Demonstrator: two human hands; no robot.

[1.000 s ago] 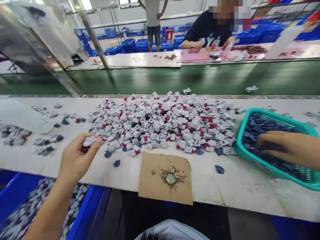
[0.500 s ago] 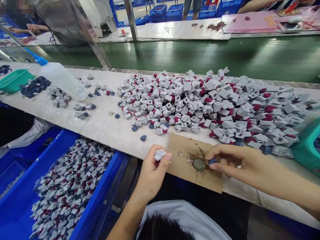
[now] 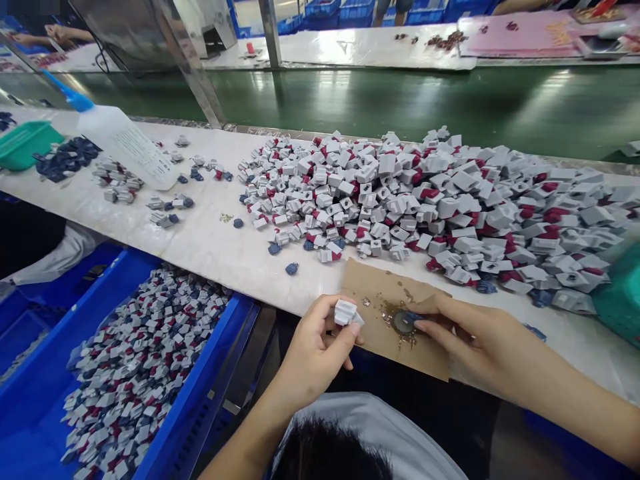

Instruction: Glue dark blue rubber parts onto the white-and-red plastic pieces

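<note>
Between the thumb and fingers of my left hand (image 3: 320, 347) is a small light-grey plastic piece (image 3: 346, 312), held just left of a brown cardboard sheet (image 3: 430, 365). My right hand (image 3: 460, 327) pinches a small dark-blue piece (image 3: 411, 317) over a round, dark, shallow dish (image 3: 401, 325) on the cardboard. The blue piece appears to touch the dish, though fingertips partly cover it. Shiny wet-looking splashes surround the dish. Beyond the cardboard lies a large pile of grey and dark-red pieces (image 3: 390, 193), with a few loose blue pieces (image 3: 291, 269) at its near edge.
A blue bin (image 3: 30, 393) full of similar pieces stands low at the left. A white squeeze bottle (image 3: 127, 147) with a blue nozzle leans on the table. Green baskets (image 3: 30, 143) stand at both ends. Behind runs a green conveyor belt (image 3: 400, 100); other people's hands (image 3: 63, 33) show beyond it.
My right hand has moved the blue piece left onto the round dish. My left hand has shifted right and turned the grey piece. The view has shifted slightly.
</note>
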